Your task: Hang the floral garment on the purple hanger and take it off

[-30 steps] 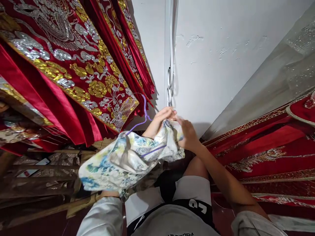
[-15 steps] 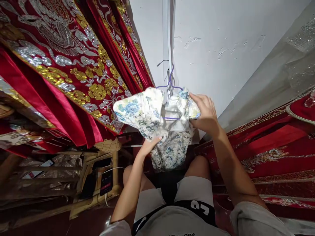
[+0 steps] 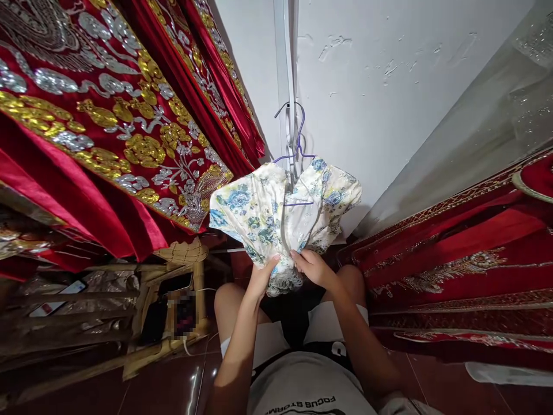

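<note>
A short-sleeved white dress with blue flower print [image 3: 259, 213] hangs in front of me on a purple hanger [image 3: 299, 129]. Its neckline gapes in a V, and the hanger's lower bar shows inside. My left hand [image 3: 262, 275] grips the fabric at the waist, thumb on top and fingers behind the cloth. Just to its right, my right hand [image 3: 313, 267] pinches the front edge at the waist. Below both hands the skirt is bunched and mostly out of sight.
Red embroidered garments [image 3: 147, 138] hang at the left, and more red beaded cloth [image 3: 458, 271] hangs at the right. A bamboo stool [image 3: 199, 297] at the lower left bears phones. Behind the hanger, a pale strip [image 3: 283, 57] runs down the white wall [image 3: 367, 86].
My right hand has left the right sleeve and come down to the dress's waist, beside the left hand. The right sleeve now spreads out freely, and the neckline lies straighter.
</note>
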A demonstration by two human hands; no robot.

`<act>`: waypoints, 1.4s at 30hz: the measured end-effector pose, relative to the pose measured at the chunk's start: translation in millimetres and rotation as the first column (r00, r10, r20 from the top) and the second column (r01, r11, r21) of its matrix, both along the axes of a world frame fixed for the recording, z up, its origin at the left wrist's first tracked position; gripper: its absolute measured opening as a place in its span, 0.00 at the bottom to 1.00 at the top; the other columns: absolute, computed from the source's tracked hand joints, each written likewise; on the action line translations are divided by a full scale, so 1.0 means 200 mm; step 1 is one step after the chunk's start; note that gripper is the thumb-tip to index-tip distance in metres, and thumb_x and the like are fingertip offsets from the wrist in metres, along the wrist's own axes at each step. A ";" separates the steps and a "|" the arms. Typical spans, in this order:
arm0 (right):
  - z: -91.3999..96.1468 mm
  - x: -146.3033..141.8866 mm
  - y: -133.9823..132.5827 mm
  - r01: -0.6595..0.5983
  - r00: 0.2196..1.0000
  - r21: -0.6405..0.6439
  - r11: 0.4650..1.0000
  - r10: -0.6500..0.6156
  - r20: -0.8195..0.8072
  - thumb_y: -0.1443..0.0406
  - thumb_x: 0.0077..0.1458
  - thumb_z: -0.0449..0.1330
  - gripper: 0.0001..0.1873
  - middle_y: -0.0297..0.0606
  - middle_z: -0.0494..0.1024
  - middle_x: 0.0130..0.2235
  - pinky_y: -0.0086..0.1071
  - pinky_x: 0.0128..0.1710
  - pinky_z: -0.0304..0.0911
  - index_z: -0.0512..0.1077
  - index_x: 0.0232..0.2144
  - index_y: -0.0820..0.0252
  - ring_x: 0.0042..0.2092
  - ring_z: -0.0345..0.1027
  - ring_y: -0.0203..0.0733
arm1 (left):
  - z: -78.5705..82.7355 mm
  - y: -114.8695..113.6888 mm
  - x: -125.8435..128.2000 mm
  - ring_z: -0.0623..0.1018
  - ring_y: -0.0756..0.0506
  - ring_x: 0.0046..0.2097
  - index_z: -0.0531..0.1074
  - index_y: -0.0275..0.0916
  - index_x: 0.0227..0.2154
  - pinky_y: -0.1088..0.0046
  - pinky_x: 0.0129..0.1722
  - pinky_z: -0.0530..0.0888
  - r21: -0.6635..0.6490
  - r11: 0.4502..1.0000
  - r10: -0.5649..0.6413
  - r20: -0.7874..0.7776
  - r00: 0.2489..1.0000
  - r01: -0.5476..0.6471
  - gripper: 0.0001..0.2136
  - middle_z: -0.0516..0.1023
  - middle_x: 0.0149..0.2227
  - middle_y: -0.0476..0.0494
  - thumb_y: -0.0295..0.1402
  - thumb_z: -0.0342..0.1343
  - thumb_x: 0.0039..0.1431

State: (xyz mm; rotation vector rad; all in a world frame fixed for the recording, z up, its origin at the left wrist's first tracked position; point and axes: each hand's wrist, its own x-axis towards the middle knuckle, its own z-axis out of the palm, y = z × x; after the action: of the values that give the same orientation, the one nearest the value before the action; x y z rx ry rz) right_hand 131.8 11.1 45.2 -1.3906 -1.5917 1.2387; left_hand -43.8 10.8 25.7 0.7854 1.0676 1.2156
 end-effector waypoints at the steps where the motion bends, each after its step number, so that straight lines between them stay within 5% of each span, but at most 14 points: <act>1: 0.01 0.01 0.01 -0.059 0.998 0.002 0.998 0.059 0.025 0.41 0.65 0.52 0.31 0.35 0.72 0.22 0.34 0.35 0.63 0.67 0.21 0.56 0.29 0.68 0.40 | 0.01 -0.01 -0.01 0.73 0.34 0.65 0.71 0.39 0.60 0.55 0.69 0.65 0.001 1.000 0.031 -0.003 1.000 -0.031 0.36 0.76 0.62 0.34 0.43 0.73 0.48; 4: 0.02 0.02 0.00 -0.130 0.986 -0.024 0.991 0.127 -0.104 0.41 0.65 0.51 0.30 0.35 0.73 0.23 0.34 0.34 0.62 0.73 0.27 0.58 0.28 0.67 0.39 | 0.03 -0.02 -0.03 0.75 0.35 0.63 0.73 0.38 0.57 0.56 0.67 0.67 0.002 0.998 0.066 -0.002 0.998 -0.066 0.33 0.78 0.59 0.34 0.42 0.73 0.48; 8: -0.03 -0.03 -0.07 0.002 0.949 -0.040 0.999 -0.014 -0.315 0.40 0.62 0.53 0.30 0.34 0.70 0.21 0.33 0.29 0.58 0.70 0.25 0.57 0.26 0.62 0.38 | -0.01 -0.03 -0.03 0.77 0.35 0.59 0.72 0.38 0.56 0.56 0.65 0.69 0.026 0.999 0.049 -0.030 0.998 -0.048 0.31 0.79 0.55 0.34 0.44 0.71 0.51; 10: -0.04 -0.04 -0.10 0.074 0.934 -0.056 0.996 -0.089 -0.347 0.42 0.61 0.56 0.28 0.32 0.66 0.20 0.33 0.27 0.56 0.67 0.21 0.56 0.24 0.58 0.37 | -0.05 -0.05 -0.02 0.76 0.35 0.61 0.69 0.40 0.58 0.57 0.65 0.68 0.109 0.985 0.152 -0.158 0.976 -0.136 0.32 0.76 0.57 0.34 0.45 0.70 0.52; 13: -0.04 -0.03 -0.13 0.145 0.918 -0.108 0.983 -0.175 -0.356 0.48 0.60 0.57 0.25 0.33 0.65 0.18 0.33 0.26 0.55 0.64 0.18 0.55 0.23 0.56 0.36 | -0.12 -0.09 0.02 0.68 0.35 0.66 0.61 0.41 0.61 0.56 0.67 0.64 0.403 0.850 0.495 -0.391 0.776 -0.340 0.36 0.65 0.64 0.31 0.43 0.69 0.53; 15: -0.03 -0.03 -0.13 0.148 0.911 -0.134 0.980 -0.188 -0.367 0.53 0.58 0.58 0.21 0.33 0.66 0.18 0.33 0.26 0.56 0.65 0.18 0.56 0.22 0.57 0.36 | -0.15 -0.13 0.06 0.66 0.34 0.66 0.63 0.41 0.57 0.54 0.67 0.62 0.577 0.760 0.608 -0.464 0.644 -0.301 0.32 0.64 0.62 0.30 0.40 0.69 0.53; 19: -0.03 -0.06 -0.14 0.083 0.913 -0.152 0.985 -0.136 -0.385 0.56 0.54 0.59 0.16 0.34 0.70 0.17 0.31 0.23 0.56 0.69 0.19 0.58 0.20 0.59 0.35 | -0.18 -0.16 0.17 0.76 0.40 0.49 0.68 0.41 0.48 0.61 0.53 0.72 0.486 0.874 0.292 -0.575 0.765 0.032 0.14 0.74 0.45 0.39 0.36 0.59 0.60; 22: 0.00 -0.06 -0.12 0.034 0.921 -0.164 0.986 -0.094 -0.378 0.56 0.55 0.59 0.16 0.36 0.75 0.18 0.29 0.21 0.55 0.72 0.21 0.59 0.18 0.59 0.34 | -0.15 -0.13 0.21 0.72 0.45 0.36 0.65 0.42 0.39 0.69 0.39 0.71 0.381 0.909 0.075 -0.551 0.831 0.170 0.05 0.70 0.33 0.48 0.34 0.53 0.63; 25: 0.15 -0.01 -0.03 0.051 0.913 -0.115 0.992 -0.094 -0.398 0.55 0.57 0.59 0.17 0.36 0.76 0.19 0.28 0.19 0.55 0.72 0.23 0.59 0.17 0.58 0.33 | -0.12 -0.09 0.20 0.70 0.46 0.35 0.63 0.42 0.31 0.71 0.37 0.68 0.408 0.872 0.026 -0.593 0.805 0.272 0.07 0.67 0.31 0.49 0.35 0.50 0.66; 31: 0.71 0.06 0.35 0.259 0.872 0.081 0.962 -0.196 -0.449 0.56 0.62 0.61 0.16 0.34 0.75 0.20 0.25 0.17 0.54 0.73 0.27 0.61 0.19 0.59 0.31 | -0.13 -0.02 0.15 0.69 0.45 0.34 0.62 0.42 0.29 0.70 0.36 0.67 0.385 0.805 -0.015 -0.747 0.664 0.451 0.09 0.66 0.32 0.46 0.33 0.48 0.67; 33: 0.82 0.03 0.41 0.292 0.846 0.121 0.949 -0.197 -0.495 0.56 0.63 0.59 0.16 0.32 0.73 0.19 0.24 0.18 0.54 0.72 0.27 0.61 0.19 0.58 0.30 | -0.11 0.02 0.13 0.69 0.45 0.34 0.63 0.42 0.29 0.69 0.37 0.67 0.366 0.778 -0.031 -0.789 0.613 0.511 0.08 0.67 0.32 0.46 0.31 0.47 0.67; 36: 0.83 -0.04 0.39 0.270 0.855 0.167 0.948 -0.157 -0.494 0.58 0.64 0.58 0.16 0.31 0.72 0.18 0.24 0.19 0.55 0.71 0.27 0.60 0.18 0.58 0.29 | 0.01 0.10 0.10 0.72 0.44 0.37 0.67 0.42 0.32 0.69 0.40 0.69 0.347 0.713 -0.099 -0.811 0.577 0.609 0.05 0.71 0.35 0.45 0.30 0.51 0.65; 38: 0.78 -0.06 0.33 0.244 0.873 0.176 0.954 -0.137 -0.469 0.59 0.63 0.57 0.15 0.30 0.72 0.18 0.24 0.20 0.56 0.72 0.26 0.60 0.18 0.58 0.30 | 0.16 0.16 0.08 0.75 0.43 0.41 0.71 0.42 0.41 0.67 0.44 0.71 0.420 0.700 -0.102 -0.742 0.663 0.578 0.04 0.75 0.39 0.43 0.31 0.54 0.64; 42: 0.75 -0.05 0.25 0.237 0.902 0.220 0.946 -0.131 -0.411 0.63 0.60 0.57 0.15 0.30 0.70 0.16 0.26 0.21 0.56 0.71 0.23 0.59 0.18 0.60 0.31 | 0.57 0.30 0.07 0.77 0.42 0.46 0.70 0.43 0.57 0.65 0.53 0.70 0.654 0.729 0.135 -0.426 0.895 0.201 0.18 0.78 0.44 0.42 0.36 0.58 0.65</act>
State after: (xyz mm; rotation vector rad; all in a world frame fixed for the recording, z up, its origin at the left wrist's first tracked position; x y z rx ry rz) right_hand 122.5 61.9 194.9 -1.0197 -1.2586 1.0633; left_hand -29.2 70.2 138.8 1.7358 0.9389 1.4538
